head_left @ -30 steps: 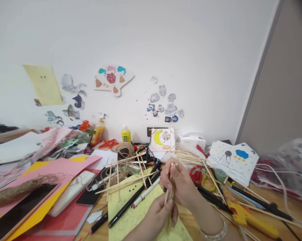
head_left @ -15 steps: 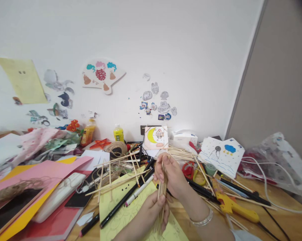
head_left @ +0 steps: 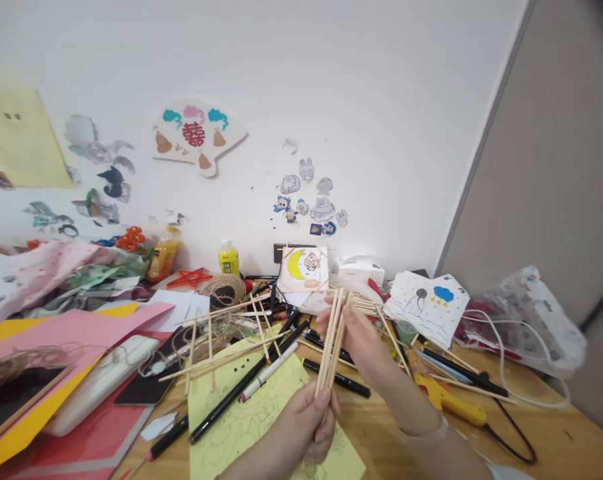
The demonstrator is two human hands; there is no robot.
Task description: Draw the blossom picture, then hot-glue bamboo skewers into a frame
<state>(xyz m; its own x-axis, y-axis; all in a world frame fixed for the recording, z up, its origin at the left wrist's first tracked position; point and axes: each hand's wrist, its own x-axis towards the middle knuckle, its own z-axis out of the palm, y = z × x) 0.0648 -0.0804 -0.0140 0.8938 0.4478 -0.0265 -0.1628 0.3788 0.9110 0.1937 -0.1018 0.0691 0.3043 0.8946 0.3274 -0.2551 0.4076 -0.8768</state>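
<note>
Several thin wooden sticks stand in a slightly fanned bundle, tilted a little to the right. My left hand is closed around their lower ends. At the upper part of the bundle, my right hand has its thumb at the right side and fingertips behind the sticks, in a loose hold. Under my left hand lies a yellow sheet with pencil drawings. A black marker and a white marker rest across that sheet. Left of them sits a frame of crossed sticks.
A yellow glue gun with a black cord lies at right. Behind stand a moon picture, a tissue box and bottles. Coloured paper, a white power bank and twine crowd the left.
My right hand has loosened and shifted to the right along the sticks, whose upper ends now show spread apart. The camera view has turned slightly to the right.
</note>
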